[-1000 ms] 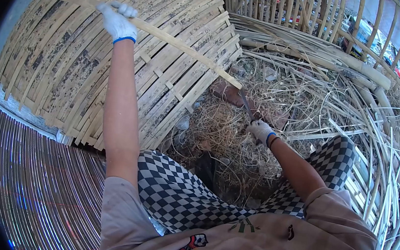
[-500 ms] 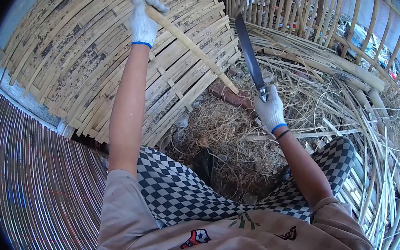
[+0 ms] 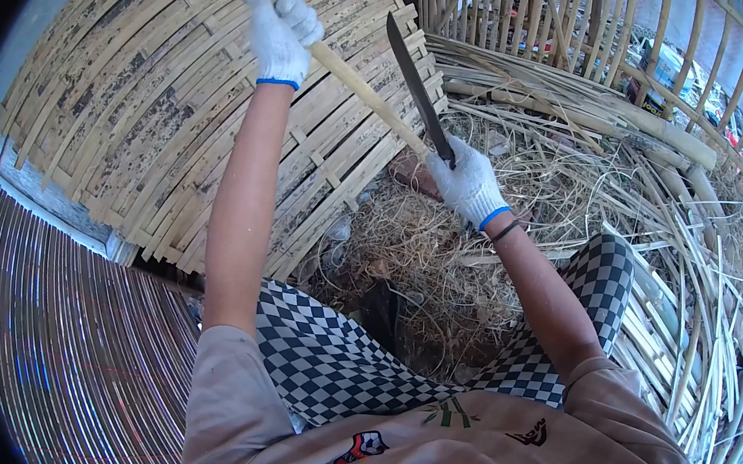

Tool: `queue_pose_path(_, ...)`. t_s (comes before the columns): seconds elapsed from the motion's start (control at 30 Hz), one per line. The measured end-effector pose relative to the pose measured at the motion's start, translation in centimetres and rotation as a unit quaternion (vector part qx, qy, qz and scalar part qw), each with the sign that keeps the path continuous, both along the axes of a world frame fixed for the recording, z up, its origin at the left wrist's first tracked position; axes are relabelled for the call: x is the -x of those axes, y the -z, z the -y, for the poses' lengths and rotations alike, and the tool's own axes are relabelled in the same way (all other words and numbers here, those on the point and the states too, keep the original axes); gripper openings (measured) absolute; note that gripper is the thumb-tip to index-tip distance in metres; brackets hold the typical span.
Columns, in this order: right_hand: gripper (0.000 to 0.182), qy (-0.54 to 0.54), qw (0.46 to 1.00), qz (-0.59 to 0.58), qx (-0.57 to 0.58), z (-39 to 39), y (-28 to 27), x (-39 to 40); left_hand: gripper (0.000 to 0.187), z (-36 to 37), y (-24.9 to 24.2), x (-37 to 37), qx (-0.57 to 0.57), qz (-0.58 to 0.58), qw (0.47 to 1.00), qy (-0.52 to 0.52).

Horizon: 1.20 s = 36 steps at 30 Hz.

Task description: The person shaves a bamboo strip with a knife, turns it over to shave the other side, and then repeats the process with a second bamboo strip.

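A long pale bamboo strip (image 3: pixel 360 90) runs from the top left down toward the centre. My left hand (image 3: pixel 282 37), in a white glove with a blue cuff, is closed round its upper part. My right hand (image 3: pixel 467 181), gloved the same way, is closed round the handle of a long dark machete (image 3: pixel 416 83), whose blade points up and to the left. The strip's lower end meets my right hand beside the handle; whether those fingers also grip it is hidden. Behind the strip lies a woven bamboo panel (image 3: pixel 166 108).
Curly bamboo shavings (image 3: pixel 434 248) cover the ground between my knees. Split bamboo strips (image 3: pixel 699 333) lie at the right, with thick poles (image 3: pixel 658 132) behind. A bamboo fence (image 3: pixel 596 28) stands at the back. Ridged sheeting (image 3: pixel 75 336) is at the lower left.
My right hand and the machete have moved left and slightly up, to the strip's lower end. My left hand has shifted slightly right, and the strip has moved a little up and left.
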State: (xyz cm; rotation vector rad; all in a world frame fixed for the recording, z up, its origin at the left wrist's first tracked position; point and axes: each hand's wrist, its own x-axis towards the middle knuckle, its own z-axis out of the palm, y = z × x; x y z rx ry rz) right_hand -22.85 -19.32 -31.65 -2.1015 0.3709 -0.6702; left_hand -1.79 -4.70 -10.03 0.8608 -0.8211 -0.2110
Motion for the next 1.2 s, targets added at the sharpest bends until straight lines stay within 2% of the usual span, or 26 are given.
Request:
queue_pose_path(0.07, 0.040, -0.004, 0.999, 0.024, 0.032, -0.6, -0.6, -0.7, 0.062, 0.8, 0.2, 0.7, -0.018, 0.053, 0.998, -0.012)
queue_pose_path(0.17, 0.035, 0.001, 0.997, 0.046, 0.063, -1.0, -1.1, -1.4, 0.060, 2.1, 0.5, 3.4, -0.011, 0.067, 0.995, -0.070)
queue_pose_path(0.2, 0.033, 0.004, 0.997, 0.045, 0.058, -1.3, -1.4, -1.6, 0.058, 1.9, 0.5, 3.9, -0.014, 0.073, 0.997, -0.027)
queue_pose_path(0.23, 0.032, 0.007, 0.998, 0.044, 0.050, -1.8, -2.2, -1.6, 0.058, 2.0, 0.5, 4.2, -0.012, 0.072, 0.997, -0.026)
queue_pose_path(0.27, 0.023, 0.008, 0.996, 0.047, 0.070, -2.3, -3.0, -1.4, 0.059, 2.1, 0.6, 4.5, -0.011, 0.071, 0.997, -0.025)
queue_pose_path(0.37, 0.023, 0.022, 0.992, 0.071, 0.103, -3.2, -4.3, -1.1, 0.059, 2.3, 1.1, 5.0, -0.005, 0.089, 0.996, -0.007)
queue_pose_path(0.4, 0.018, 0.030, 0.984, 0.109, 0.134, -3.5, -4.3, -1.1, 0.059, 2.3, 1.4, 5.1, -0.003, 0.098, 0.995, 0.002)
queue_pose_path(0.5, 0.015, 0.041, 0.991, 0.084, 0.092, -3.8, -4.2, -1.5, 0.060, 1.7, 1.7, 5.5, -0.006, 0.119, 0.992, 0.040)
queue_pose_path(0.53, 0.013, 0.053, 0.985, 0.115, 0.113, -4.0, -4.0, -1.8, 0.063, 1.6, 1.9, 6.0, -0.005, 0.114, 0.993, 0.029)
queue_pose_path(0.7, 0.021, 0.028, 0.992, 0.060, 0.109, -4.4, -7.0, -0.6, 0.065, 1.7, 2.2, 8.1, -0.018, 0.098, 0.994, 0.046)
queue_pose_path(0.77, 0.020, 0.027, 0.995, 0.014, 0.098, -4.0, -6.5, -1.0, 0.066, 1.9, 2.3, 8.5, -0.017, 0.094, 0.993, 0.070)
queue_pose_path(0.87, 0.018, 0.015, 0.998, -0.045, 0.044, -3.3, -2.5, -2.7, 0.067, 0.4, 2.2, 5.0, -0.012, 0.107, 0.986, 0.125)
queue_pose_path(0.93, 0.018, 0.001, 0.997, -0.059, 0.042, -3.0, -2.6, -2.2, 0.068, 0.0, 1.7, 5.2, -0.024, 0.099, 0.990, 0.094)
queue_pose_path(0.97, 0.015, 0.028, 0.998, -0.009, 0.063, -3.5, -2.1, -2.6, 0.068, -0.1, 1.7, 5.3, -0.031, 0.092, 0.992, 0.080)
queue_pose_path(1.03, 0.014, -0.005, 0.999, 0.005, 0.042, -4.4, -4.2, -1.3, 0.068, 0.1, 1.7, 5.3, -0.039, 0.087, 0.993, 0.070)
queue_pose_path(1.07, 0.015, -0.001, 0.996, 0.049, 0.073, -4.8, -3.6, -1.8, 0.068, 0.1, 1.8, 5.1, -0.044, 0.092, 0.993, 0.064)
queue_pose_path(1.17, 0.016, 0.032, 0.998, -0.056, 0.009, -3.7, 0.5, -4.1, 0.067, -0.5, 2.1, 4.5, -0.052, 0.103, 0.992, 0.044)
queue_pose_path(1.2, 0.017, 0.045, 0.996, -0.077, -0.025, -2.5, 3.4, -5.5, 0.067, -0.6, 2.0, 4.4, -0.048, 0.108, 0.992, 0.038)
